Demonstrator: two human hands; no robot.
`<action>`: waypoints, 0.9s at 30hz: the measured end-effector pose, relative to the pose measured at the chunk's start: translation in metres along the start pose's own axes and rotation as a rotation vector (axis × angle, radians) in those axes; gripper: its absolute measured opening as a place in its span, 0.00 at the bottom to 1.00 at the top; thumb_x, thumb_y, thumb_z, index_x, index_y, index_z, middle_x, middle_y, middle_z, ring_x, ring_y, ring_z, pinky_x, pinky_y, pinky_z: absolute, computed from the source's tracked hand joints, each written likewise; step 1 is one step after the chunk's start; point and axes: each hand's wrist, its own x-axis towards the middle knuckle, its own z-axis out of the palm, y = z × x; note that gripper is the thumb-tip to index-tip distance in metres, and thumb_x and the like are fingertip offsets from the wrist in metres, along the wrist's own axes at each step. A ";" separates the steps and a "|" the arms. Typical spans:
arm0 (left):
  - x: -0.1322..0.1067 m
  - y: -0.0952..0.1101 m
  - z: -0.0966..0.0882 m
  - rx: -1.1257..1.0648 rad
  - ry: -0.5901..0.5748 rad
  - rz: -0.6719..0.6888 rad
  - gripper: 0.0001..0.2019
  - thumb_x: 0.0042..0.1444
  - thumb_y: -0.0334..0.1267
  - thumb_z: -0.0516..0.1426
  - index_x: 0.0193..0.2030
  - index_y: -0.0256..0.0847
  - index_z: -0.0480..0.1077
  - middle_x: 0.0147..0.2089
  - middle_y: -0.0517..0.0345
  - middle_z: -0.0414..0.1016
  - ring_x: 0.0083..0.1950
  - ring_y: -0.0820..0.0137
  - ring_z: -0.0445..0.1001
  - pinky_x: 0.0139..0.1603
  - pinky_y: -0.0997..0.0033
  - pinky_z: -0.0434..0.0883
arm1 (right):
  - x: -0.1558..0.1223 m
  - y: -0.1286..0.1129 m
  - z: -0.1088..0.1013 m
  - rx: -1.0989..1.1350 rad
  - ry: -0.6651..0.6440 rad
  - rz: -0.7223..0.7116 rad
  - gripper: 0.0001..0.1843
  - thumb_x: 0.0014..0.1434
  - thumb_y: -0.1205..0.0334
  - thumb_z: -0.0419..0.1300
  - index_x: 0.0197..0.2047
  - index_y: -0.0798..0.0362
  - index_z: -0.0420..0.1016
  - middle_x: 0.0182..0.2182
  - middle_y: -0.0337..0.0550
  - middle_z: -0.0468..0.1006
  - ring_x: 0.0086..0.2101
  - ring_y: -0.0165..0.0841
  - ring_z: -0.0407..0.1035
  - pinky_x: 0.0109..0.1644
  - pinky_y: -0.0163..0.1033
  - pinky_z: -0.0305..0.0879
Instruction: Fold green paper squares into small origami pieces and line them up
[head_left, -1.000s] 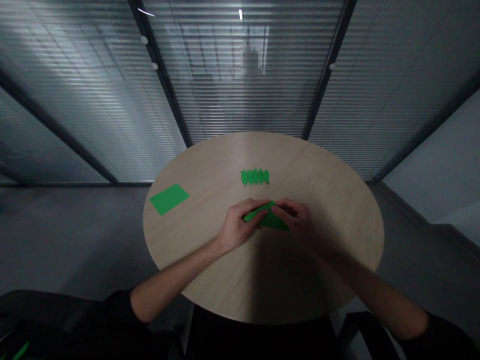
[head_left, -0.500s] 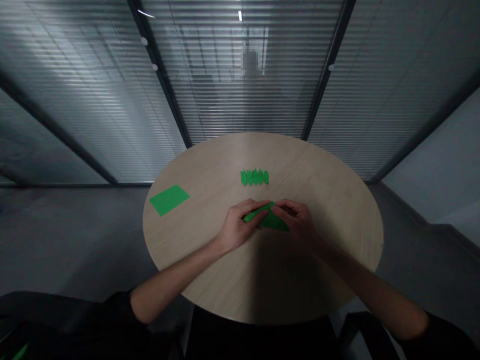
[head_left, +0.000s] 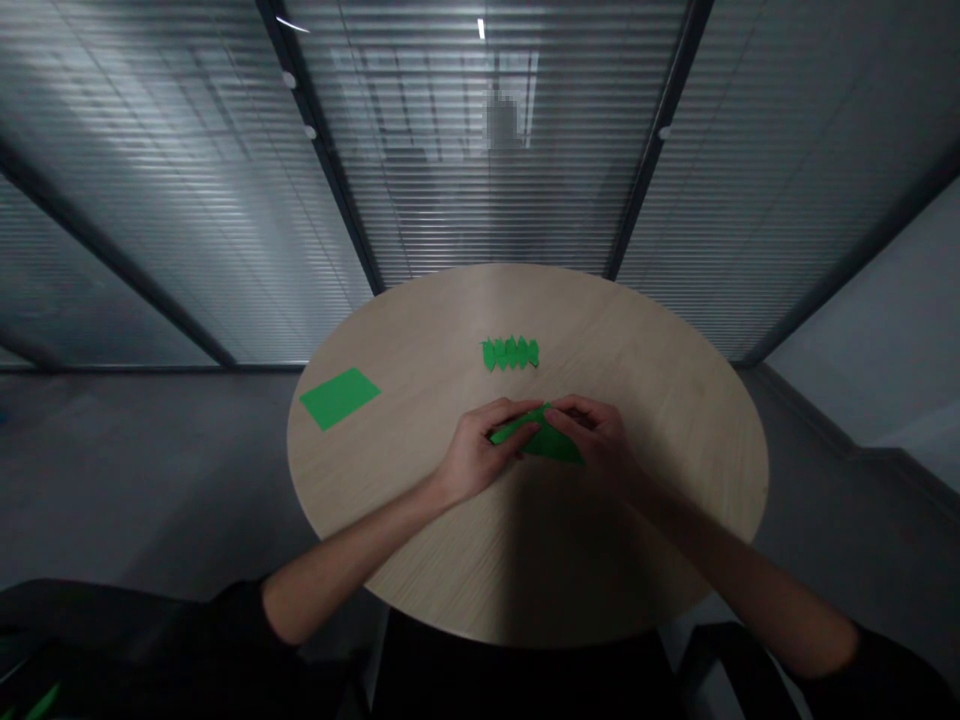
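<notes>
Between my two hands is a sheet of green paper (head_left: 556, 446), partly folded, held just over the table in front of me. My left hand (head_left: 480, 448) grips its left part, with the thumb on top and the fingers behind. At the upper edge, my right hand (head_left: 596, 435) pinches the paper between thumb and fingers. The fingertips of both hands nearly meet there and hide part of the fold. Beyond my hands lies a row of several small folded green paper pieces (head_left: 511, 353).
The round wooden table (head_left: 427, 330) carries a flat green paper sheet (head_left: 340, 398) near its left edge. Glass partitions with blinds (head_left: 480, 215) stand behind the table. A dark chair armrest (head_left: 739, 665) is at the lower right.
Almost nothing differs. Both hands keep their hold on the green paper, with only a very slight shift of the fingers and the view.
</notes>
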 end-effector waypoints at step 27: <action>0.001 0.003 0.000 0.029 -0.011 -0.028 0.13 0.67 0.38 0.61 0.54 0.38 0.80 0.40 0.51 0.81 0.31 0.72 0.77 0.31 0.73 0.75 | 0.000 0.000 -0.001 -0.085 -0.018 -0.017 0.15 0.57 0.47 0.66 0.32 0.51 0.79 0.28 0.40 0.77 0.29 0.32 0.70 0.31 0.36 0.67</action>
